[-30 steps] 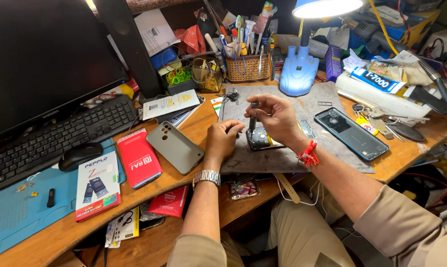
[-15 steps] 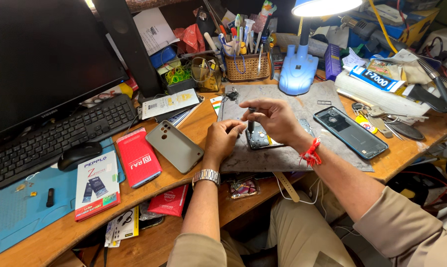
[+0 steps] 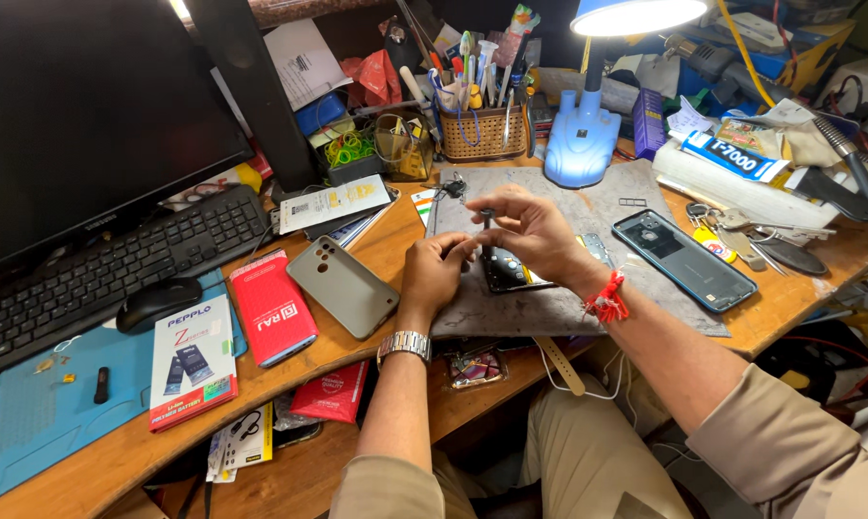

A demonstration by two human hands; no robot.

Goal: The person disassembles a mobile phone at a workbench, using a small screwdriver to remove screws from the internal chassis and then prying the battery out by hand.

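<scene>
We've got the opened phone (image 3: 504,271) pinned under our left hand (image 3: 434,272), right hand (image 3: 533,229) pinching a thin tool (image 3: 487,231) above it. Looks light and fragile, so grip its edges only.

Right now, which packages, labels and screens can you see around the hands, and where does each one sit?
Monitor: far left, big dark screen.
Red box: left of the left hand, flat, red.
White box: on the blue mat, red and white with phone pictures.
Red packet: lower shelf, flat.
Glue tube: far right, white and blue.
Phone: right of the right hand, dark glass.
</scene>
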